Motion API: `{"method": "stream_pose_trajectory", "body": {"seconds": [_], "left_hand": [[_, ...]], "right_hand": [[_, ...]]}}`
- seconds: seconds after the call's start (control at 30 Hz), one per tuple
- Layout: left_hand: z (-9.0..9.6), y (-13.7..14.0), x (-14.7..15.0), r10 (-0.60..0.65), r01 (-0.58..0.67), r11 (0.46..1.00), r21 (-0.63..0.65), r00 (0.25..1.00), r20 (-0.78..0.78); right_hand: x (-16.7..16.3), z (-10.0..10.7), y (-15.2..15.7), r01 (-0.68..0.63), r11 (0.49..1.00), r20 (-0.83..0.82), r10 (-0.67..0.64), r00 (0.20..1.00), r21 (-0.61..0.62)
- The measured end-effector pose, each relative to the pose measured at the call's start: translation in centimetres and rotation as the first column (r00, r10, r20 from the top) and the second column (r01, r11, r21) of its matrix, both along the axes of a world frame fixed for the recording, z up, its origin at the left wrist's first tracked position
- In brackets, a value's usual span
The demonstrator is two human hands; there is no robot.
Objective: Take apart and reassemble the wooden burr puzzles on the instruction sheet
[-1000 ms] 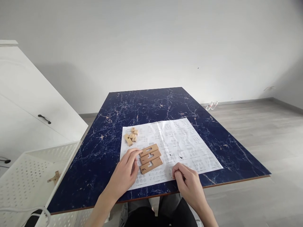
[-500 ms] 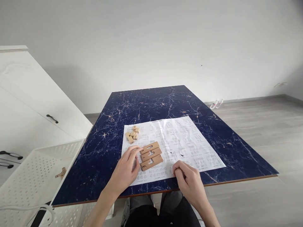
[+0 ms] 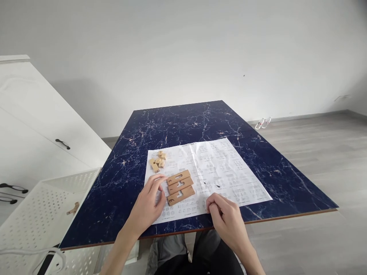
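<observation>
Three flat wooden pieces lie side by side at a slant on the printed paper sheet: the piece marked 2 (image 3: 183,174) at the back, the piece marked 1 (image 3: 186,183) in the middle, and the piece marked 3 (image 3: 187,193) in front. Each has a cut-out slot. My left hand (image 3: 147,200) is open at their left ends, its index fingertip at the corner of the piece marked 2 and the thumb apart. To the right, my right hand (image 3: 225,214) rests closed in a loose fist at the sheet's front edge, with nothing visible in it.
Several small wooden blocks (image 3: 157,163) are heaped on the sheet's (image 3: 229,172) left side. Two tiny dark bits lie on the paper. The sheet covers part of a blue marbled table (image 3: 177,124). At the left are a white perforated basket (image 3: 25,229) and a white cabinet (image 3: 37,122).
The view has shifted slightly. My left fingertips have drawn back a little from the top of the piece marked 2. The pieces and my right hand keep their places on the table.
</observation>
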State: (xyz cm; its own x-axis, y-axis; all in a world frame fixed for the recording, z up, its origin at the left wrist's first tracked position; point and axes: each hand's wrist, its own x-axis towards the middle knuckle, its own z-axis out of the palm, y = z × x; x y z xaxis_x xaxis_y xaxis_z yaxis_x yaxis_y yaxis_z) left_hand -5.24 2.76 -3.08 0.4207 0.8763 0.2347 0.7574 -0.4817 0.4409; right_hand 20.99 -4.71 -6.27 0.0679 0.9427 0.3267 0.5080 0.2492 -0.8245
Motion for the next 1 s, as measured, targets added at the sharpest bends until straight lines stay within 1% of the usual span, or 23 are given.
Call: {"method": "stream_pose_trajectory", "body": {"seconds": [0.23, 0.33, 0.43, 0.57, 0.73, 1.0], "left_hand": [[0.08, -0.05, 0.0, 0.014, -0.014, 1.0, -0.011, 0.999, 0.04], [-0.02, -0.1, -0.06, 0.029, -0.028, 1.0, -0.012, 0.999, 0.044], [-0.17, -0.15, -0.28, 0.032, -0.031, 0.999, -0.023, 0.999, 0.039], [-0.26, -0.21, -0.75, 0.018, -0.018, 0.999, -0.034, 1.0, 0.0], [-0.18, -0.31, -0.79, 0.014, -0.013, 1.0, 0.012, 0.998, -0.063], [-0.52, -0.51, -0.8, -0.005, 0.005, 1.0, -0.001, 0.997, -0.078]], "right_hand": [[0.04, -0.23, -0.12, 0.0, 1.0, 0.048, 0.001, 0.999, -0.014], [0.09, -0.49, -0.17, -0.023, 0.999, 0.06, 0.024, 0.998, -0.023], [0.05, -0.53, -0.12, -0.01, 1.0, 0.067, 0.011, 0.998, -0.021], [0.0, -0.26, 0.06, -0.021, 1.0, 0.067, 0.022, 0.998, -0.012], [0.0, -0.06, 0.21, -0.025, 1.0, 0.066, 0.024, 0.998, 0.017], [-0.15, -0.39, -0.13, -0.004, 1.0, 0.064, 0.006, 0.998, -0.021]]}}
